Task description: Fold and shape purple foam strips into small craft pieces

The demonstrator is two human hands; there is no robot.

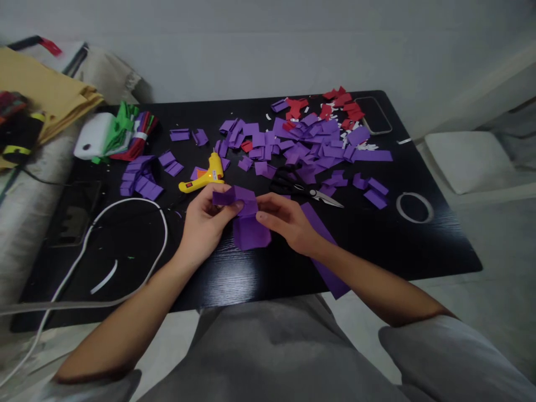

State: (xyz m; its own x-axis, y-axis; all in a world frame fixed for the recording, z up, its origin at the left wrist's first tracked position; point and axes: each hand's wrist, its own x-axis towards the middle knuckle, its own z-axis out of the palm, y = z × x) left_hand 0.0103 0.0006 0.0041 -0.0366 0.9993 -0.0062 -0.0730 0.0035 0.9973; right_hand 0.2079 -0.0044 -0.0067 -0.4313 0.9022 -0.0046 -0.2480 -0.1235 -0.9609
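Note:
A folded purple paper piece (251, 231) is held up between both hands over the front middle of the black table. My left hand (209, 215) pinches its upper left part, thumb on top. On the right side, my right hand (287, 220) has its fingers bent against the paper's edge. Just beyond my left hand lies a yellow glue gun (205, 176). Black-handled scissors (307, 191) rest open past my right hand. A long purple strip (324, 245) lies partly beneath my right wrist and overhangs the table's front edge.
Purple folded pieces (310, 139) and red scraps (343, 103) are heaped at the back. A white cable (165, 223) loops over the left of the table (397, 251). A tape ring (414, 207) lies right; a phone (373, 115) lies back right.

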